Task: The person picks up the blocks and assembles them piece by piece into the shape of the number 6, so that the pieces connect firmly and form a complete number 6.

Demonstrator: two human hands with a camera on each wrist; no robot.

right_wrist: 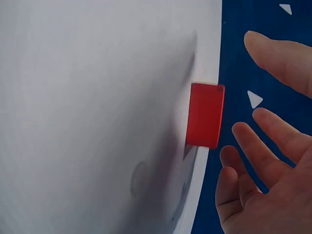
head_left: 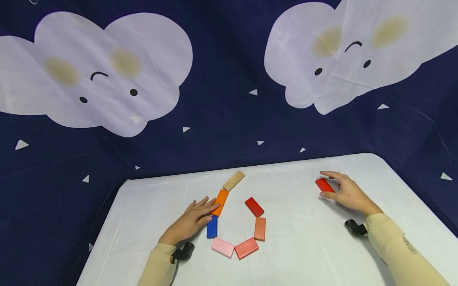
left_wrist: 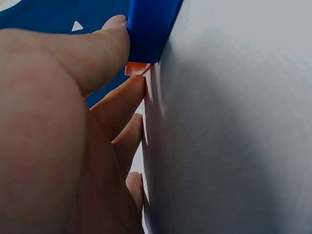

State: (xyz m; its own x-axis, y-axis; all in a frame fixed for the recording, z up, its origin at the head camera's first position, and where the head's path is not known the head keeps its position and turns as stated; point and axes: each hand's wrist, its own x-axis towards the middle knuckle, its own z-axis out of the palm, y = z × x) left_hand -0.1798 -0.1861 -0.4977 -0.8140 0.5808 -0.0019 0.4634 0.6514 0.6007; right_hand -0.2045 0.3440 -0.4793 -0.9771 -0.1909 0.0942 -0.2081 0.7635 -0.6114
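My left hand (head_left: 187,222) lies with fingers extended beside the row of blocks. Its fingertips reach the orange block (head_left: 223,198), and its thumb touches the blue block (head_left: 212,230), which also shows close up in the left wrist view. Far to the right, my right hand (head_left: 350,194) hovers around a lone red block (head_left: 323,184). Thumb and fingers are spread apart there; in the right wrist view a gap shows between them and the red block (right_wrist: 205,115), which rests on the table.
A natural wood block (head_left: 234,180) touches the orange one at the far end. A pink block (head_left: 222,247), a coral-red block (head_left: 247,248), a salmon block (head_left: 260,229) and a dark red block (head_left: 255,207) continue the curve. White cloth covers the table (head_left: 293,238); a dark cloud-print curtain (head_left: 222,79) hangs behind.
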